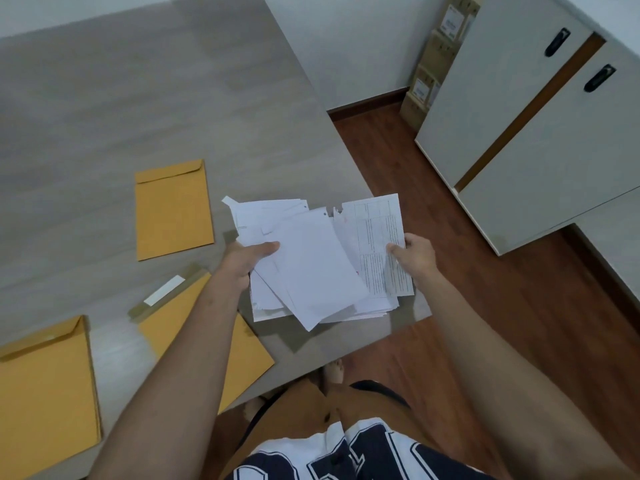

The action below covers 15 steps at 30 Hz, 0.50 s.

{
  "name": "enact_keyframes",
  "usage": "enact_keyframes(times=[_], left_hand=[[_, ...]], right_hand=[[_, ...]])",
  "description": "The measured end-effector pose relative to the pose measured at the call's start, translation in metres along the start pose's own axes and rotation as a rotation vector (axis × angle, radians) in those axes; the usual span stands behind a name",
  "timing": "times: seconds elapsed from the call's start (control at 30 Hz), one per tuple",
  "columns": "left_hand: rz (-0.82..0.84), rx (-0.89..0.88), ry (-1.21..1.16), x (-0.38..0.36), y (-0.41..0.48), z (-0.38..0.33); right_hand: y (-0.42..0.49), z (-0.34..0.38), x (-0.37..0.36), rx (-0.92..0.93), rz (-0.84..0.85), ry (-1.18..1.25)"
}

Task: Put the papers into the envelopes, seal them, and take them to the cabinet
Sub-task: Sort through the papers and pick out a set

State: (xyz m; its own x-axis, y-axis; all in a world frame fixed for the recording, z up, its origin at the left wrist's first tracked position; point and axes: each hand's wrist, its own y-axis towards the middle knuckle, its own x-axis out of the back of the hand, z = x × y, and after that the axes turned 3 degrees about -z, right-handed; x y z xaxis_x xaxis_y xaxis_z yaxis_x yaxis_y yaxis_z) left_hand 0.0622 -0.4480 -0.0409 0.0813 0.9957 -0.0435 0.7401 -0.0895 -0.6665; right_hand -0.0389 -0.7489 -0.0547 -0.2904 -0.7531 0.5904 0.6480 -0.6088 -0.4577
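Holding a loose, fanned stack of white papers [311, 265] at centre frame, above the near right corner of the grey table [138, 98]. Left hand [247, 259] clamped on the stack's left edge, thumb on top; right hand [415, 254] clamped on the right edge, thumb pressed on a printed form sheet [381, 237]. Lying flat on the table, left of centre: one closed manila envelope [173, 209]. Below it, partly hidden under the left forearm: an open envelope [242, 351] with flap up and white adhesive strip [164, 290] showing. At lower left edge: a third envelope [45, 393], flap folded down. Standing at upper right on the reddish wood floor [519, 323]: a white cabinet [519, 116] with two black handles, doors shut. Stacked behind it against the wall: cardboard boxes [436, 57].
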Motion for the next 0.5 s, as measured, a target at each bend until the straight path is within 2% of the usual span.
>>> enact_keyframes(times=[0.27, 0.43, 0.5], left_hand=[[0.001, 0.013, -0.002, 0.0, 0.001, 0.006], [-0.007, 0.018, 0.026, -0.007, 0.009, 0.004], [0.004, 0.006, 0.041, -0.018, 0.013, 0.003]], right_hand=[[0.006, 0.006, 0.008, -0.064, -0.072, 0.09], [0.017, 0.004, 0.045, -0.227, -0.198, 0.363], [0.02, 0.005, 0.059, -0.279, -0.2, 0.455]])
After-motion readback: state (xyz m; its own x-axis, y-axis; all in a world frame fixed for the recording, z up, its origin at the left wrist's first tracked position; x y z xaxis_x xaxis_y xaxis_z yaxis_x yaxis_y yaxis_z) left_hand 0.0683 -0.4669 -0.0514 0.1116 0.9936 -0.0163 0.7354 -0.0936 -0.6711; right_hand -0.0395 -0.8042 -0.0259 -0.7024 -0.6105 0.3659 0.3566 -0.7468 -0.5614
